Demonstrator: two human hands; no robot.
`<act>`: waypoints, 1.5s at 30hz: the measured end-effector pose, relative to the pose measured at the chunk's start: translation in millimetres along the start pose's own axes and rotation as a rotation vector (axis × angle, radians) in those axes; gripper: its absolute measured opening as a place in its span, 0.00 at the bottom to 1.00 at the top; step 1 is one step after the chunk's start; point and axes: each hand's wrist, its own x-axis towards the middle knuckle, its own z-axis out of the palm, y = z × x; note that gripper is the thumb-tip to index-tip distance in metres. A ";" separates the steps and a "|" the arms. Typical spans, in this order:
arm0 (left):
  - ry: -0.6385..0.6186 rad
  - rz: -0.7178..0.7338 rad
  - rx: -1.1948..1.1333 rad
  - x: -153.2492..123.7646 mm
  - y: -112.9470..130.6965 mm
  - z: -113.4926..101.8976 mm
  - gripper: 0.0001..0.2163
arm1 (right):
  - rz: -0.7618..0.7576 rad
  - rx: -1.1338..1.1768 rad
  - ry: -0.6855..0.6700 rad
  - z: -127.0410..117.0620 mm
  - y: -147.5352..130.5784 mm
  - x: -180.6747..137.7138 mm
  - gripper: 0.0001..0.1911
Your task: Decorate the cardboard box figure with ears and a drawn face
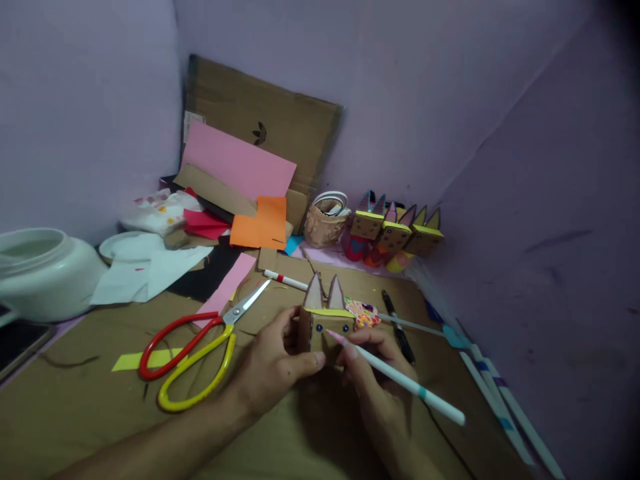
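My left hand [280,363] is closed around the left side of a small cardboard animal head [327,343], its thumb across the lower front. The head stands upright, with two pointed ears, a yellow strip along the top edge and two dark round eyes. In my right hand [377,373] is a white marker [407,381] with a teal band. Its pink tip points at the cardboard face between the eyes; whether it touches I cannot tell. To the left lie scissors [225,330] with one red and one yellow handle, blades partly apart.
Three similar cardboard animal heads [397,230] stand at the back right beside a woven basket [326,223]. Coloured paper [240,160] leans against a cardboard sheet [300,120]. A white jar [50,273] is far left. Several markers [500,393] and a black pen [399,327] lie right.
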 end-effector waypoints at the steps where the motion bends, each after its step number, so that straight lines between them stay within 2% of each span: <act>1: 0.011 -0.013 0.001 0.2 1.0 -0.2 0.25 | -0.004 -0.016 -0.017 -0.8 0.6 -0.1 0.06; 9: 0.011 -0.134 -0.059 6.2 5.1 -6.7 0.27 | -0.026 -0.061 0.003 -2.8 3.9 -2.0 0.07; 19: 0.023 -0.132 -0.037 12.7 -2.2 -12.2 0.29 | -0.005 0.103 -0.010 -0.5 2.2 0.2 0.05; 23: 0.002 -0.160 -0.038 13.2 -3.1 -13.8 0.30 | -0.046 0.005 -0.058 -1.7 3.9 0.4 0.05; 25: -0.011 -0.172 -0.047 13.5 -2.1 -13.9 0.31 | -0.081 -0.040 -0.035 -0.7 2.5 2.0 0.04; 27: 0.022 -0.152 -0.041 13.2 -0.1 -14.4 0.31 | -0.106 -0.053 0.016 0.7 -0.5 4.5 0.02; 29: 0.083 -0.113 -0.021 12.2 2.7 -15.8 0.32 | -0.093 -0.057 0.043 1.7 -3.7 6.4 0.05; 33: 0.147 -0.132 -0.043 9.5 7.4 -20.4 0.36 | -0.045 -0.077 -0.020 1.1 -4.9 5.7 0.06; 37: 0.129 -0.129 -0.055 8.6 8.7 -21.5 0.37 | -0.058 -0.116 -0.039 0.3 -0.6 3.2 0.07; 45: 0.091 -0.092 0.002 10.1 8.5 -20.2 0.31 | -0.049 -0.181 -0.048 -1.2 9.3 -1.3 0.08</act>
